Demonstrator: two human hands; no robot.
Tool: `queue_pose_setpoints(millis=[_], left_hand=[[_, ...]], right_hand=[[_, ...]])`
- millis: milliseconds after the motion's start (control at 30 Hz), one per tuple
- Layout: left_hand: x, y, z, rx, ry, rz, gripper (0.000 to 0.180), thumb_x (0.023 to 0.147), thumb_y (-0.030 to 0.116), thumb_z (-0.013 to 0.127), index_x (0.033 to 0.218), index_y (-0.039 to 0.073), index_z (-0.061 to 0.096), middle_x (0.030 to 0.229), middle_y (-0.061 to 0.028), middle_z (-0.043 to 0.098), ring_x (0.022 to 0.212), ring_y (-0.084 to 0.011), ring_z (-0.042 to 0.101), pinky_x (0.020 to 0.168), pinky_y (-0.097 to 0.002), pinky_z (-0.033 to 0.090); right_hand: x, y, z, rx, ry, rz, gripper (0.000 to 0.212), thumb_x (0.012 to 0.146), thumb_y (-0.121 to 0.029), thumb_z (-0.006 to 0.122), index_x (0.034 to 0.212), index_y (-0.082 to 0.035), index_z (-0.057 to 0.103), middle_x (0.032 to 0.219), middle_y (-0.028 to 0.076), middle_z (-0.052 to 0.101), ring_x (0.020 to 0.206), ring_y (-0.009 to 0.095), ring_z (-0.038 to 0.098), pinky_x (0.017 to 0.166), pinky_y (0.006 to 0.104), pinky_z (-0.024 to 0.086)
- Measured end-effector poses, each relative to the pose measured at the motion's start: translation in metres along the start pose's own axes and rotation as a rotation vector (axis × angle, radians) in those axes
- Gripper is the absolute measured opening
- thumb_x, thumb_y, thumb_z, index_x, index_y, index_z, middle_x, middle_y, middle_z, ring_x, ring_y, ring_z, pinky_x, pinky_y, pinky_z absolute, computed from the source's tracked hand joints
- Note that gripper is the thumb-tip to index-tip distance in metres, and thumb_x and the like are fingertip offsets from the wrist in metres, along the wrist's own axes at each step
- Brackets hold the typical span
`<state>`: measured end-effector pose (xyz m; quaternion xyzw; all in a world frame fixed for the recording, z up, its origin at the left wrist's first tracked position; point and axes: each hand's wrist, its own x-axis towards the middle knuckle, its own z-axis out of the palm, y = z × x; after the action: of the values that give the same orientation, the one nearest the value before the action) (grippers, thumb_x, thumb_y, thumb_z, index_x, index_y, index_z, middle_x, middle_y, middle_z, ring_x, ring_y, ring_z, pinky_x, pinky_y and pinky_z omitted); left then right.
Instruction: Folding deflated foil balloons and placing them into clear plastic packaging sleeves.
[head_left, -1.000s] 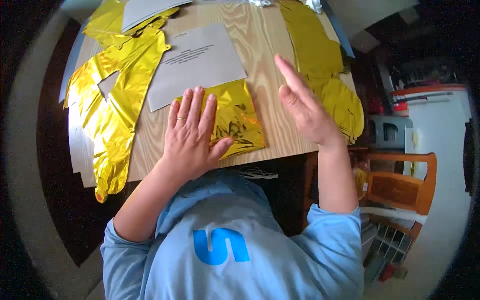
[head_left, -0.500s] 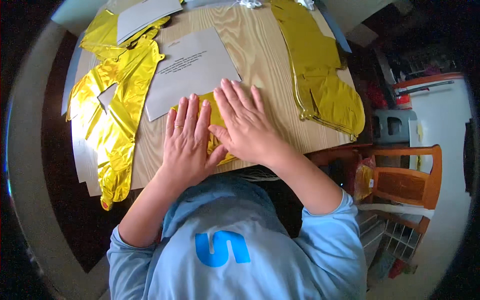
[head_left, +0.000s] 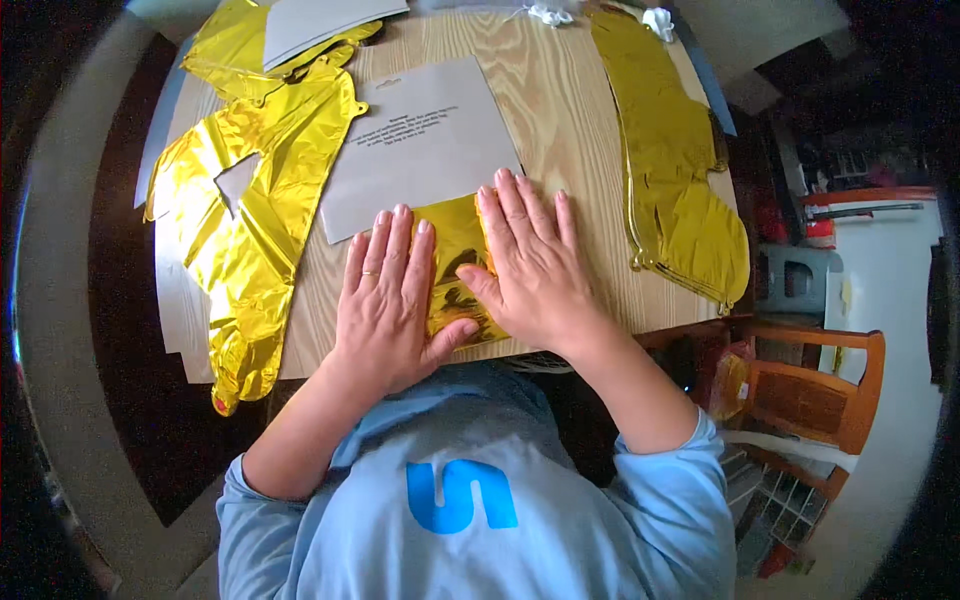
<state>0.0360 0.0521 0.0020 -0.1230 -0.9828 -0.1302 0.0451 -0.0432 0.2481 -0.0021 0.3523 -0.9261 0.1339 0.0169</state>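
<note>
A folded piece of gold foil (head_left: pixel 455 240), likely a flat foil balloon, lies on the wooden table at its near edge. My left hand (head_left: pixel 385 300) rests flat along its left side, fingers stretched out, a ring on one finger. Over its right side my right hand (head_left: pixel 535 265) lies flat with the thumb pointing inward. Parts of the foil are covered by both hands. Just beyond it is a pale printed bag or sheet (head_left: pixel 420 140) with a hang slot; the foil's far end meets its lower edge.
Flat gold foil balloons lie at the left (head_left: pixel 265 200) and right (head_left: pixel 680 170) of the table (head_left: pixel 560 110). Another pale sheet (head_left: pixel 325 25) rests on foil at the far left. White ribbon (head_left: pixel 548 14) is at the far edge. A wooden chair (head_left: pixel 810 390) stands at the right.
My hands have spread apart, the right one moving rightward, so more of the folded foil shows between them. The whole view has shifted slightly.
</note>
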Motion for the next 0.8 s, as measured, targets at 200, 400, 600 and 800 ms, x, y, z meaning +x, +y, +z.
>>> queue_pose_setpoints(millis=[200,400,600,800], left_hand=[[0.022,0.023,-0.019,0.014,0.009,0.008,0.096,0.093,0.067,0.05,0.153,-0.005,0.029,0.159,-0.0276,0.029,0.151,-0.0399,0.022,0.122,-0.0548,0.011],[0.046,0.031,0.013,-0.166,0.138,0.078,0.099,0.091,0.07,0.049,0.154,-0.004,0.029,0.156,-0.0245,0.037,0.144,-0.0395,0.037,0.122,-0.0524,0.014],[0.023,0.011,0.011,-0.024,0.123,0.031,0.098,0.09,0.071,0.047,0.151,-0.006,0.034,0.154,-0.0231,0.041,0.146,-0.0356,0.036,0.12,-0.057,0.016],[-0.008,-0.004,-0.004,0.063,-0.01,-0.089,0.096,0.095,0.067,0.044,0.154,-0.006,0.026,0.161,-0.0262,0.027,0.152,-0.0383,0.021,0.122,-0.054,0.008]], right_hand=[[0.0,0.006,0.008,-0.031,0.042,-0.03,0.08,0.096,-0.049,0.051,0.155,0.0,0.027,0.162,0.022,0.024,0.151,0.038,0.022,0.121,0.0601,0.014],[0.004,0.0,0.003,-0.038,-0.046,0.005,0.074,0.098,-0.046,0.042,0.157,-0.004,0.025,0.165,0.021,0.017,0.152,0.037,0.018,0.122,0.0589,0.009],[0.001,0.003,0.007,-0.026,0.026,-0.011,0.079,0.096,-0.048,0.05,0.153,0.003,0.031,0.163,0.023,0.022,0.151,0.037,0.021,0.122,0.0598,0.009],[0.002,-0.002,0.002,-0.012,0.026,-0.006,0.081,0.095,-0.046,0.055,0.153,0.004,0.031,0.16,0.028,0.025,0.149,0.042,0.023,0.121,0.0611,0.01]])
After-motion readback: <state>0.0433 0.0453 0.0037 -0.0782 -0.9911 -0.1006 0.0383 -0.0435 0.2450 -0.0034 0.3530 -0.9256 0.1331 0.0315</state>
